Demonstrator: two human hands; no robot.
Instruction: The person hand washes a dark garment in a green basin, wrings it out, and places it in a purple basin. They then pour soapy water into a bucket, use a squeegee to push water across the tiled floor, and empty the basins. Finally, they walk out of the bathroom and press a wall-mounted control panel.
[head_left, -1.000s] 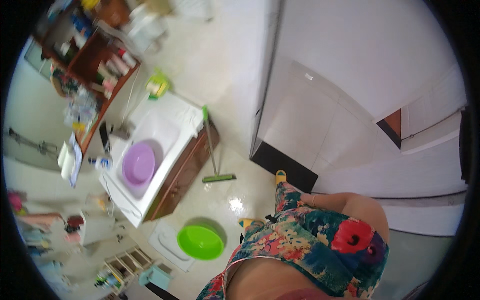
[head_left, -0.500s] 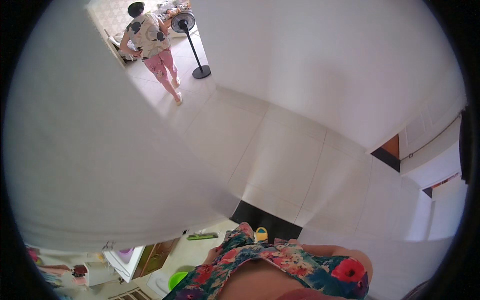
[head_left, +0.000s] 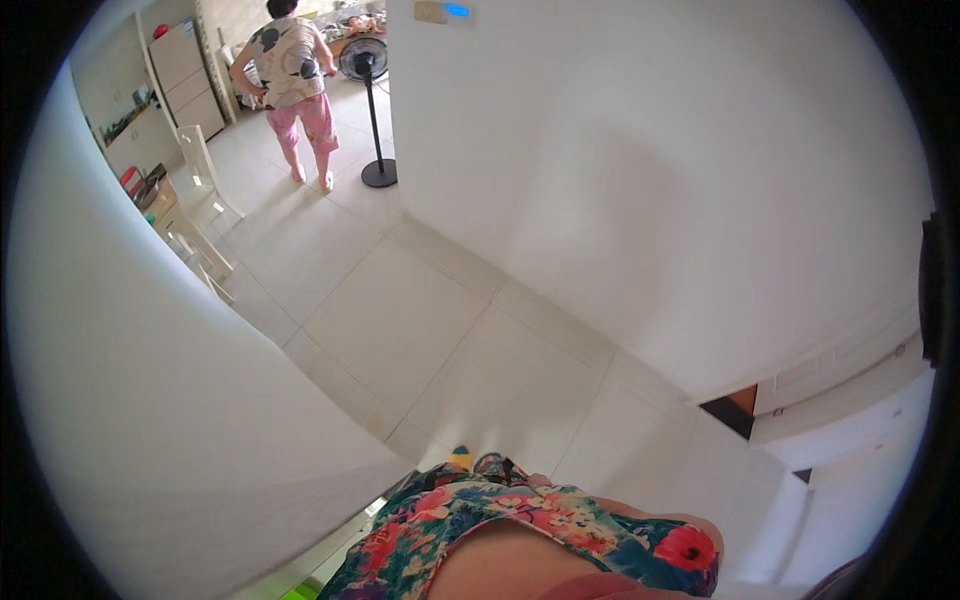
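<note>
Flowered clothing (head_left: 480, 500) covers most of my body at the lower edge. Just past its front hem a small patch of my right hand (head_left: 540, 480) shows, low beside my leg; its fingers are too hidden to make out, and I see nothing in it. The bare upper part of my right arm (head_left: 690, 520) appears beside the sleeve. My left hand is out of sight behind the clothing. A yellow and teal slipper (head_left: 460, 457) pokes out below me on the tiles.
Ahead stands another person (head_left: 290, 70) in pink trousers, beside a black pedestal fan (head_left: 375, 120). White walls rise left (head_left: 180, 400) and right (head_left: 640, 200) of the tiled floor (head_left: 400, 300). Further left are a white chair (head_left: 200, 170), a table (head_left: 180, 215) and a fridge (head_left: 190, 80).
I have moved forward off the dark threshold onto pale tiles. The chair, table and fridge have come into view, while my left hand has dropped out of sight. The other person's legs have shifted.
</note>
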